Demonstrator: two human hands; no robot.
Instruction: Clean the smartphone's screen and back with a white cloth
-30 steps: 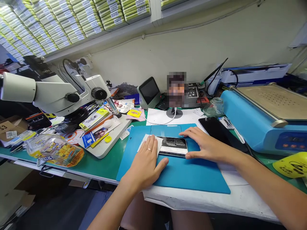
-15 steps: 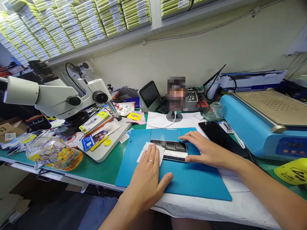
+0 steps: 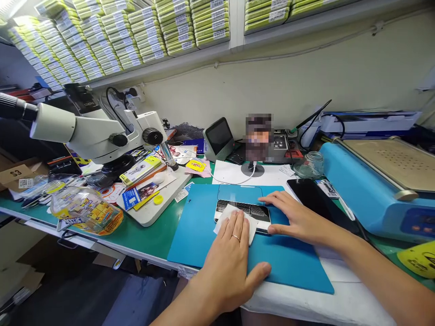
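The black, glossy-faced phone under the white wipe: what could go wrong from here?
Sideways pressure from the left hand on the thin white wipe might slide the black, glossy-faced phone across the flat blue mat, if the right hand at its right end braces it too lightly. The clear, dark-outlined sheet lies just beyond the phone, close to the right hand, so a small slip could shift or smudge it.

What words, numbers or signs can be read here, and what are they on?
"S3": the cardboard box at far left.
Too small or blurred to read: labels on the stacked green packs.
Too blurred: print on the clear plastic jar.
Too small: print on the yellow-green packet.
Cut off and blurred: dark marks on the yellow item at right.
No readable text: the phone being wiped.
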